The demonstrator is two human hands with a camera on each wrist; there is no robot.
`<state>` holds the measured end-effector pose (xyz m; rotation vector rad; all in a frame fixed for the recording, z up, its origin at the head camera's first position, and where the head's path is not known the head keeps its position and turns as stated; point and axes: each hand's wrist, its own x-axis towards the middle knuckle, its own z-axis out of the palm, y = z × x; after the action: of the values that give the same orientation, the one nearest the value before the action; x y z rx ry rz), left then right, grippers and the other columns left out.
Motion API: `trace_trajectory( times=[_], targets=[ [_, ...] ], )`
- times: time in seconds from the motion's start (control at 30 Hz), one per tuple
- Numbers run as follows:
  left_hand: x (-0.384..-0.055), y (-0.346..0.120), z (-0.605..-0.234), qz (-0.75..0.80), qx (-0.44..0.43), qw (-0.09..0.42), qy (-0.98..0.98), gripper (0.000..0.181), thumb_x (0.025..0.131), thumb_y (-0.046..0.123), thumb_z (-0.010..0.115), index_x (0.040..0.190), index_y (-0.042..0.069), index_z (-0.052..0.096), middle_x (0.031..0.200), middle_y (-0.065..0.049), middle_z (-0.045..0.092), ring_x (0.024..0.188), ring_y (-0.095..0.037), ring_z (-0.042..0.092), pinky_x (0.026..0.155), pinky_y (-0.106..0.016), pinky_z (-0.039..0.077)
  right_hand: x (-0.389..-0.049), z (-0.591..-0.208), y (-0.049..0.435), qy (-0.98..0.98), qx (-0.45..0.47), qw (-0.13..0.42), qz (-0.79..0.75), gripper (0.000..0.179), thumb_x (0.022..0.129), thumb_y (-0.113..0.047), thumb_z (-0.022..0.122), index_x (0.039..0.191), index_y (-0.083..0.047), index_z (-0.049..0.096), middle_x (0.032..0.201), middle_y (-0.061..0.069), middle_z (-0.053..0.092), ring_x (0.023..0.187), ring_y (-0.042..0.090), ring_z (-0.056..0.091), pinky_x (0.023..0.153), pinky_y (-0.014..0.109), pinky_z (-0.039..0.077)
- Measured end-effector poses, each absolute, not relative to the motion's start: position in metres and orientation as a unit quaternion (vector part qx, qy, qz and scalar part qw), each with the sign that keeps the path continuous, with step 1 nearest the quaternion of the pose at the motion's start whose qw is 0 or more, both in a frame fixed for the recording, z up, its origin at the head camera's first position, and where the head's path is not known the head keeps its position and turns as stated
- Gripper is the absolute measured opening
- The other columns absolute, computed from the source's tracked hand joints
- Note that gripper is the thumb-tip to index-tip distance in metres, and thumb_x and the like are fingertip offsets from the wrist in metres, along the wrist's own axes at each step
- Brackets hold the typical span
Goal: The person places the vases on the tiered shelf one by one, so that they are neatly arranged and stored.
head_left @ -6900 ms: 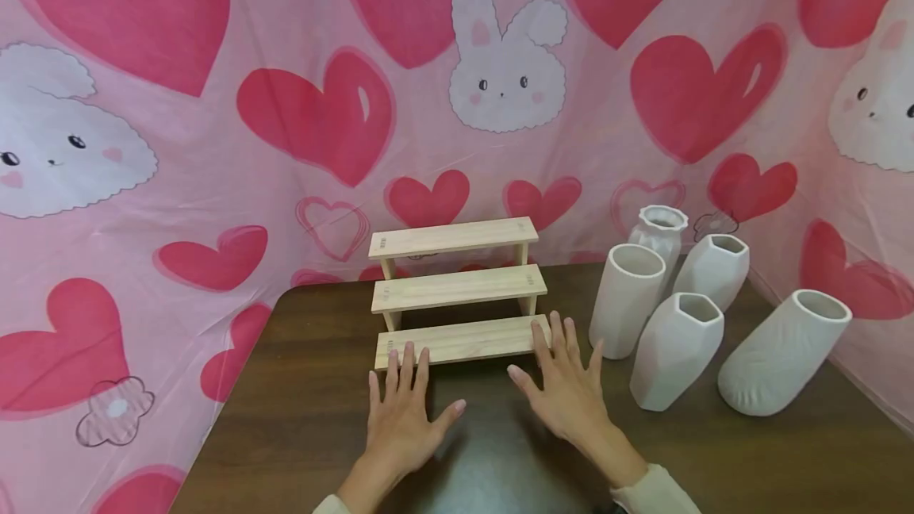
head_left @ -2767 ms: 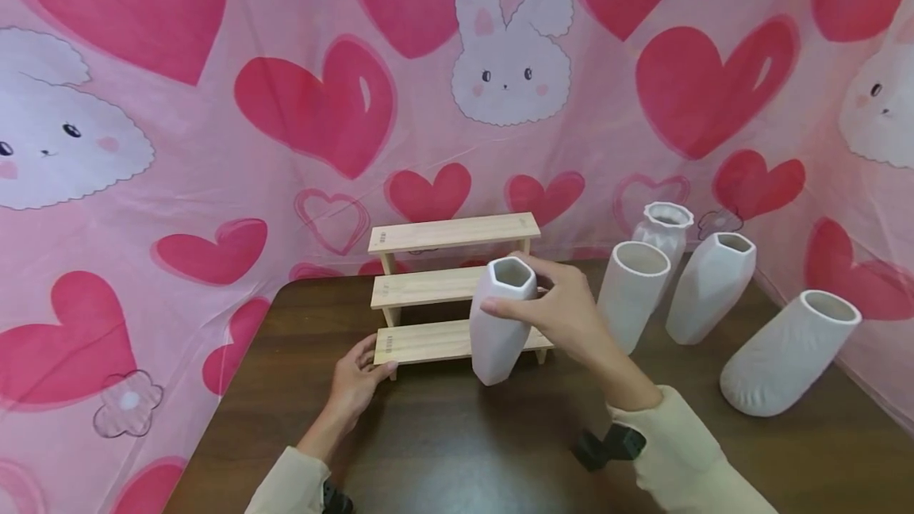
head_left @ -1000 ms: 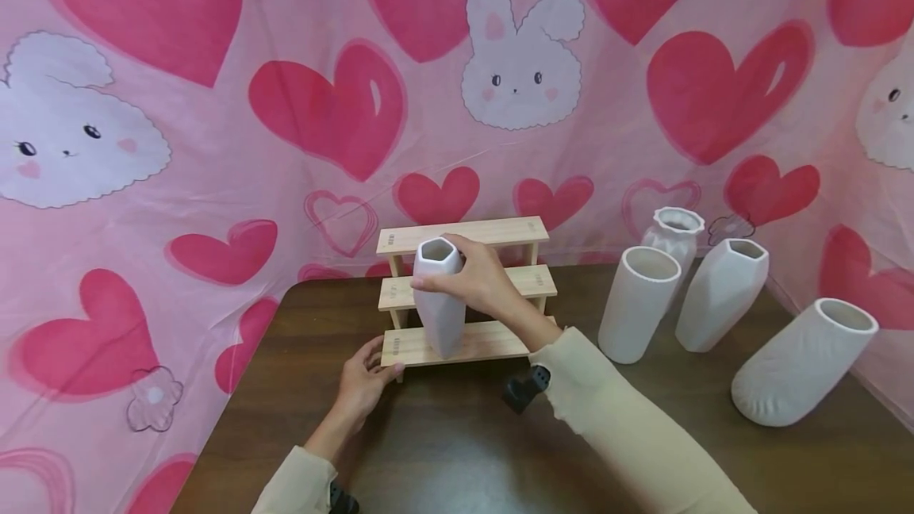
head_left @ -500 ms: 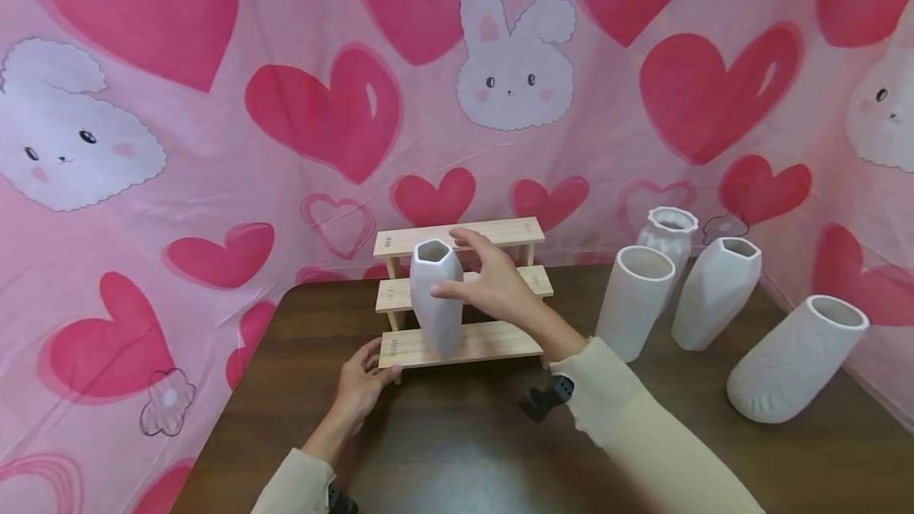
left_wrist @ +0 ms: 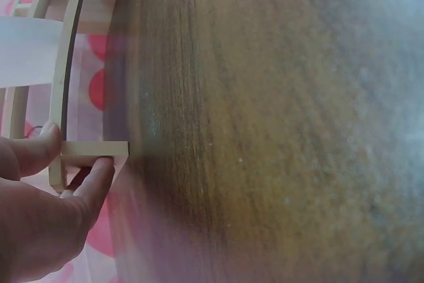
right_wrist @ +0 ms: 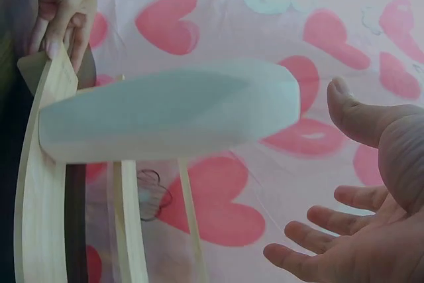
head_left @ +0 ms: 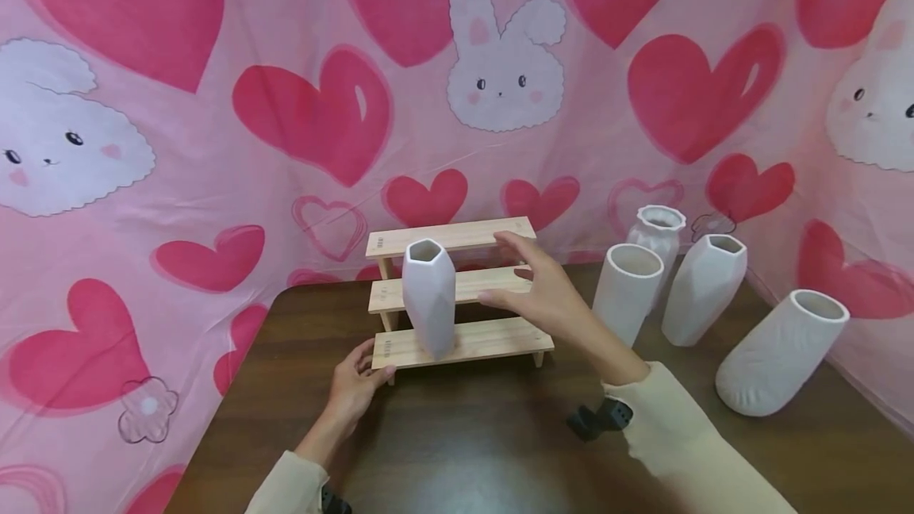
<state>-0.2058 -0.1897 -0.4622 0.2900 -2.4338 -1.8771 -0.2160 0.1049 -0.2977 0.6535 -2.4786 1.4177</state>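
A white faceted vase [head_left: 428,300] stands upright on the lowest step of a three-tier wooden stand [head_left: 493,339], left of its middle. My left hand [head_left: 355,384] grips the left end of that step; in the left wrist view its thumb lies on the board and its fingers reach under it, by the leg [left_wrist: 96,149]. To the right of the vase, my right hand [head_left: 546,292] hangs in the air with fingers spread, holding nothing. The right wrist view shows a gap between this hand [right_wrist: 371,210] and the vase [right_wrist: 172,111].
On the table's right stand a white cylindrical vase [head_left: 628,292], a scallop-rimmed vase [head_left: 655,236] behind it and another faceted vase [head_left: 703,292]. A slanted vase [head_left: 781,355] is farther right. A pink heart-and-bunny cloth [head_left: 428,149] hangs behind the brown table [head_left: 457,450].
My right hand carried the faceted vase from the right-hand group to the lowest step, released it and drew away to the right. My left hand took hold of the stand's left end.
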Motion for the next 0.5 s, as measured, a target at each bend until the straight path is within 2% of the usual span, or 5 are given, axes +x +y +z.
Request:
trace_trajectory(
  times=[0.17, 0.3, 0.5],
  targets=[
    [-0.206, -0.191, -0.462, -0.6, 0.097, 0.025, -0.794, 0.06, 0.087, 0.004, 0.069, 0.141, 0.002, 0.043, 0.124, -0.024, 0.059, 0.115, -0.035, 0.057, 0.083, -0.029, 0.052, -0.21, -0.301, 0.127, -0.842, 0.224, 0.143, 0.469, 0.083, 0.074, -0.024, 0.085, 0.144, -0.014, 0.042, 0.141, 0.007, 0.047, 0.126, 0.026, 0.048, 0.101, 0.046, 0.043],
    [-0.205, -0.191, -0.462, -0.6, 0.1, 0.028, -0.793, 0.06, 0.087, 0.004, 0.07, 0.141, 0.002, 0.044, 0.125, -0.024, 0.059, 0.116, -0.036, 0.056, 0.086, -0.032, 0.051, -0.208, -0.304, 0.147, -0.839, 0.226, 0.165, 0.467, 0.083, 0.075, -0.021, 0.085, 0.144, -0.012, 0.04, 0.142, 0.01, 0.046, 0.129, 0.028, 0.045, 0.101, 0.045, 0.042],
    [-0.204, -0.191, -0.46, -0.603, 0.093, 0.027, -0.792, 0.061, 0.087, 0.003, 0.07, 0.141, 0.002, 0.043, 0.126, -0.026, 0.058, 0.117, -0.037, 0.055, 0.088, -0.035, 0.051, -0.2, -0.297, 0.181, -0.841, 0.198, 0.192, 0.465, 0.08, 0.077, -0.014, 0.082, 0.145, -0.011, 0.04, 0.139, 0.016, 0.048, 0.126, 0.035, 0.046, 0.101, 0.052, 0.039]
  ],
)
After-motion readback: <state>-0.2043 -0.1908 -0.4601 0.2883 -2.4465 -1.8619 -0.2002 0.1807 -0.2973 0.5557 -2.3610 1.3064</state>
